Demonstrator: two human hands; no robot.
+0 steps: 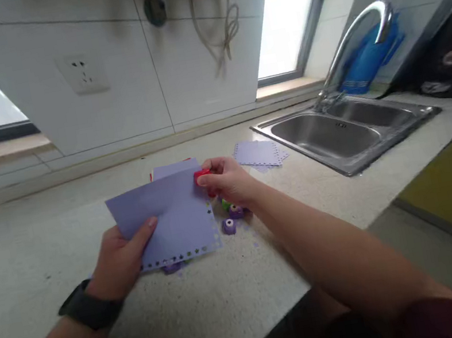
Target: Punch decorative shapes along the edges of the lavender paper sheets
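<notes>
My dark maroon sleeve (447, 319) is nearest, then my left hand (120, 260), black band (90, 305) at its wrist, pinching the left side of a lavender sheet (173, 216), thumb on top, fingers hidden beneath. The sheet is plain and tilted, small cut-outs, some star-shaped, running along its near edge and up its right edge to my right hand (226, 182), which pinches a red punch (201, 177) at that edge. Beside the sheet sits a purple punch (229, 226) on the counter (240, 300); farther off, more perforated sheets (257, 153) lie near the sink (325, 134).
</notes>
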